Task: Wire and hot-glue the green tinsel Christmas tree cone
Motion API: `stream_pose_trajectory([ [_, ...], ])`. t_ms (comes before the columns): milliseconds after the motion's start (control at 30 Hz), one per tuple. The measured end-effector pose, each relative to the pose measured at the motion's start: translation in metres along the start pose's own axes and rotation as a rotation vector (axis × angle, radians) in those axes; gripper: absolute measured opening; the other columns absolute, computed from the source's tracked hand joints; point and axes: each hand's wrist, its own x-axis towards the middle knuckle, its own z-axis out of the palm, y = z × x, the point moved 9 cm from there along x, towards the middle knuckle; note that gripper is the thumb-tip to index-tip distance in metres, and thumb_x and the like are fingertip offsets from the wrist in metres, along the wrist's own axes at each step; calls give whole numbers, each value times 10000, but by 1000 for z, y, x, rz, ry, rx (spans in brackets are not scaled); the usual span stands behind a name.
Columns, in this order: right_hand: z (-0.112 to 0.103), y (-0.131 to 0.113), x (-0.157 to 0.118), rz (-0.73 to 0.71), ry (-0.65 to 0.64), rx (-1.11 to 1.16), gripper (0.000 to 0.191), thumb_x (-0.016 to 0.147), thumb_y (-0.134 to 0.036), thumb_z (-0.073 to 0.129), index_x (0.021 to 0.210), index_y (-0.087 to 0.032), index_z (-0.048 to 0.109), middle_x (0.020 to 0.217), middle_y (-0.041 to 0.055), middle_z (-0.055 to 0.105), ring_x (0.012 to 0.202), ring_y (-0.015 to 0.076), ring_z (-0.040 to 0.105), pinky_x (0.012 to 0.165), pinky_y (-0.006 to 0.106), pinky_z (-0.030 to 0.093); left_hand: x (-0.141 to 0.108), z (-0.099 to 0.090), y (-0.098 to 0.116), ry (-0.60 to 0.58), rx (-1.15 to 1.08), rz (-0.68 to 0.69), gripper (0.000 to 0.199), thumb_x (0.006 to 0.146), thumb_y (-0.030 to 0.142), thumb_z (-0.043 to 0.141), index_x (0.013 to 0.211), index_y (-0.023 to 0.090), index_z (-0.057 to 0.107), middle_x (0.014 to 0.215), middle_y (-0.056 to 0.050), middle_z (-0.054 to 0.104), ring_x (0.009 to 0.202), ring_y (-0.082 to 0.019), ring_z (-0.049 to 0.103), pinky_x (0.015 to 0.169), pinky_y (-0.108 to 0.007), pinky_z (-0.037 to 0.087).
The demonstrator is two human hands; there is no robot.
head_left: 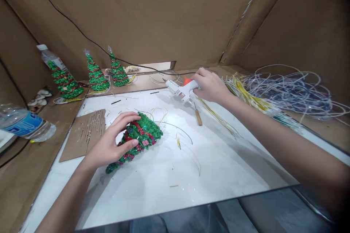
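Note:
A green tinsel-like tree with red trim lies on its side on the white board, its tip toward the lower left. My left hand is wrapped over it, thumb on the near side and fingers on the far side. Farther back on the right, my right hand grips the handle of a white glue gun, whose nozzle points to the left. Beside the gun shows a small orange-red piece. Thin wires trail from the lying tree's base.
Three upright trees stand at the back left near two plastic bottles. Scored cardboard lies left. A wooden-handled tool and yellow wires are right of centre, with tangled wires at the far right.

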Motion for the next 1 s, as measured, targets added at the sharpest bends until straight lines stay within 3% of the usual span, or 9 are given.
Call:
stream_pose_trajectory([
  [167, 12, -8, -32, 136, 74, 289, 310, 709, -214, 532, 1010, -178, 597, 1005, 98, 550, 898, 262, 555, 746, 375, 434, 0, 0, -3, -15, -50, -17, 426, 878, 345, 598, 1291, 305, 499, 1408, -76, 410, 1308, -246, 418, 1089, -375, 395],
  [300, 12, -15, -46, 166, 116, 427, 311, 699, -196, 531, 1003, -180, 593, 1007, 90, 530, 928, 256, 555, 802, 384, 447, 1, 1, -5, -8, -73, -61, 412, 873, 352, 606, 1272, 304, 514, 1400, -74, 415, 1307, -244, 418, 1066, -358, 419],
  [467, 5, -18, -50, 167, 119, 515, 301, 696, -214, 529, 990, -182, 585, 1015, 95, 525, 971, 263, 551, 846, 395, 439, 1, 0, -6, 28, -82, -126, 387, 857, 350, 626, 1232, 312, 540, 1383, -61, 436, 1297, -238, 435, 1036, -331, 437],
  [767, 2, -27, -52, 225, -12, 612, 173, 680, -228, 479, 850, -228, 510, 883, 70, 591, 830, 257, 549, 714, 369, 398, -1, 1, -10, 89, -105, -176, 373, 844, 340, 641, 1208, 331, 556, 1375, -42, 441, 1279, -235, 446, 1026, -336, 439],
  [900, 1, -23, -53, 286, -32, 650, 139, 720, -268, 494, 853, -230, 514, 848, 57, 597, 788, 245, 548, 680, 354, 395, 0, 1, -10, 91, -134, -163, 390, 848, 321, 638, 1225, 341, 540, 1361, -37, 436, 1293, -234, 425, 1076, -362, 396],
  [1000, 1, -22, -54, 296, -30, 672, 142, 720, -264, 506, 855, -224, 527, 871, 63, 614, 799, 256, 558, 688, 366, 407, 1, 1, -9, 57, -104, -142, 490, 852, 315, 629, 1316, 364, 479, 1361, -42, 415, 1312, -250, 395, 1149, -428, 294],
])
